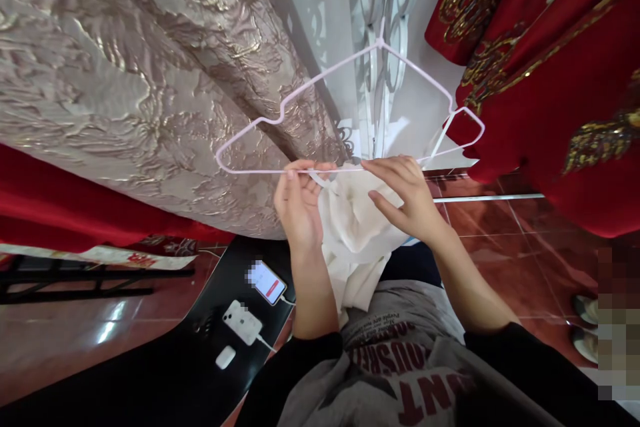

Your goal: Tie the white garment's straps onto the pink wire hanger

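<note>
A pale pink wire hanger (330, 73) stretches across the middle of the head view, its hook running up out of the frame. My left hand (303, 207) pinches the hanger's bottom bar between thumb and fingers. By those fingers a white strap (320, 180) loops at the bar. Below hangs a cream-white garment (357, 213), bunched toward my lap. Another white strap (440, 140) runs from the hanger's right notch down toward the garment. My right hand (405, 197) lies over the garment's right side, fingers stretched and thumb apart, fingertips at the bar.
Embossed beige-pink fabric (150, 80) hangs at left, red sequined fabric (550, 87) at right. White scrolled metalwork (375, 100) stands behind the hanger. On a black bench (165, 353) lie a lit phone (267, 282), a white phone (243, 321) and a white earbud case (225, 357). Someone's shoes (585, 327) show at far right.
</note>
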`<state>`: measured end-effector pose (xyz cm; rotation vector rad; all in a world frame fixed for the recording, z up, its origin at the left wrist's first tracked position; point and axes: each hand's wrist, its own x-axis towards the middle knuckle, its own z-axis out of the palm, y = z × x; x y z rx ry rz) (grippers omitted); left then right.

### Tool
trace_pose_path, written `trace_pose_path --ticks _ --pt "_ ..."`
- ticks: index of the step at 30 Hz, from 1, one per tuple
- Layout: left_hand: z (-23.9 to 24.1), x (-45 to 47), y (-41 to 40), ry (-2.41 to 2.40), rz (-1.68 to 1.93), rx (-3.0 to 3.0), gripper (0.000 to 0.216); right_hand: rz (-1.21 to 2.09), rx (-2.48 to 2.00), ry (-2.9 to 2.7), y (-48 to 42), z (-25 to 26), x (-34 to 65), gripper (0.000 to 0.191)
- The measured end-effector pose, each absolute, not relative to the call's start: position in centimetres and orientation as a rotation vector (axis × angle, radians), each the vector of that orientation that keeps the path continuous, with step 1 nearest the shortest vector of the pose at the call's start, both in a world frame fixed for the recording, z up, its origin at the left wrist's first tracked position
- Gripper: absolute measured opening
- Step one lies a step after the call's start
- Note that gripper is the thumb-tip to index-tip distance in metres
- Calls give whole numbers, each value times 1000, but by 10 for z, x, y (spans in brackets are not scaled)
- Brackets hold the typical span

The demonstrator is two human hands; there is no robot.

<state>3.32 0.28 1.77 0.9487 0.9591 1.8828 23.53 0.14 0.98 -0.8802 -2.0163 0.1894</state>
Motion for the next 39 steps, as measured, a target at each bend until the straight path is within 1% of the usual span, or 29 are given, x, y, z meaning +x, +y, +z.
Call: trace_pose_path --ticks 2,5,7,9,10,14,18,21,24,28,30,32,35,37,39 --pt "20 39 3 915 1900 938 41 197 -880 -1889 -3 7 239 46" --pt "20 38 5 885 1923 949 44 110 -973 -1462 -6 -5 255 38" --pt "18 35 8 892 1926 962 47 161 -1036 -1259 -3 -12 270 39" --pt "17 35 9 907 1933 960 49 332 -1095 -1244 2 -12 282 44" --pt "17 35 10 919 1937 956 50 415 -1128 -1279 4 -10 286 43" --pt "17 36 11 960 1940 960 51 530 -1192 -1334 11 13 290 21" --pt "17 33 13 955 1932 961 51 604 -1034 -1268 16 39 285 11" --pt "15 32 16 954 1906 935 50 523 -903 -1229 24 56 286 13" --pt "13 33 18 934 1875 910 48 353 -854 -1147 36 64 295 24" --pt "13 33 16 875 1843 917 49 187 -843 -1080 53 47 319 40" --pt "14 32 14 863 1850 926 50 85 -791 -959 59 30 330 43" --pt "16 30 13 874 1851 923 51 -39 -748 -809 57 17 335 39" --pt "15 30 13 866 1836 897 49 -165 -789 -697 38 11 324 21" --pt "13 33 13 847 1801 892 48 -154 -861 -818 19 16 306 9" --pt "10 39 12 854 1764 895 49 -11 -952 -1199 3 22 286 7"
